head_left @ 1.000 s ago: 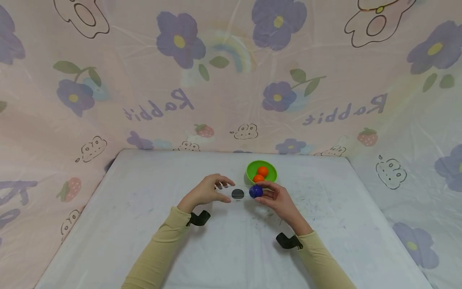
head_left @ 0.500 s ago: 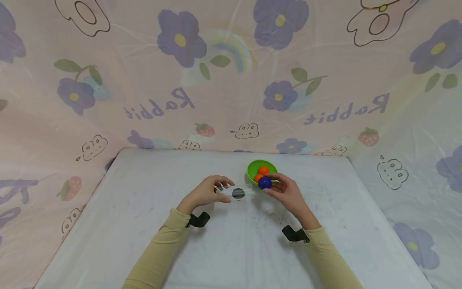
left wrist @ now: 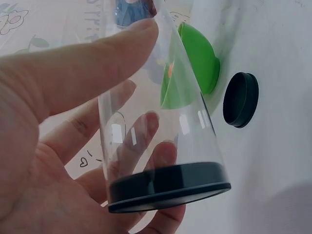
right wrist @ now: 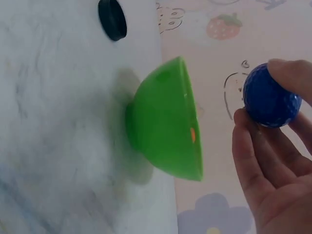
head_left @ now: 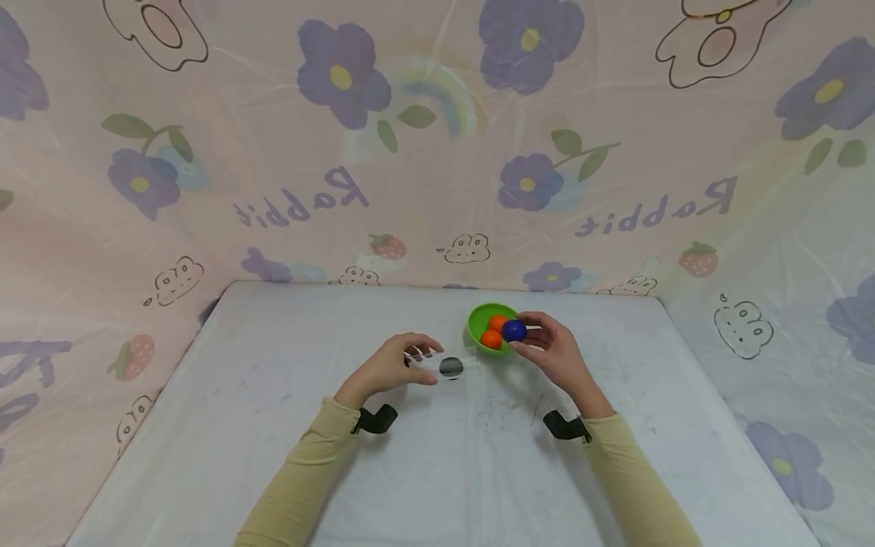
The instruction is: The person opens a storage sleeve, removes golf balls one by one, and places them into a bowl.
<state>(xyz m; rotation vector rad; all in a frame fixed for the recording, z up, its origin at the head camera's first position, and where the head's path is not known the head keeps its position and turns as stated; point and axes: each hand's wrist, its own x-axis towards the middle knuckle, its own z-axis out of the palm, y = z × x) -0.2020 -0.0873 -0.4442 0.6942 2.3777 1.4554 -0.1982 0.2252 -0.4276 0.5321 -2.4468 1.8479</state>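
My left hand point(head_left: 393, 366) grips a clear plastic cylinder point(left wrist: 161, 141), thumb on one side and fingers on the other. A black cap point(left wrist: 170, 185) closes the end by the lower fingers. The other end points towards the right side in the head view. With thumb and fingertips, my right hand point(head_left: 560, 358) pinches a dimpled blue golf ball point(right wrist: 271, 96). It holds the ball just beyond the rim of a green bowl point(right wrist: 161, 122), apart from it in the right wrist view. Two orange balls point(head_left: 491, 339) lie inside the bowl.
A loose black lid point(left wrist: 241, 100) lies on the white-covered table point(head_left: 437, 471), close to the bowl. Patterned cloth point(head_left: 424, 205) hangs behind the table and along both sides. Each wrist carries a black camera mount point(head_left: 563, 425).
My right hand has carried the blue golf ball away from the cylinder's end, right and farther back, to the bowl's right side. The left hand and cylinder have stayed nearly still.
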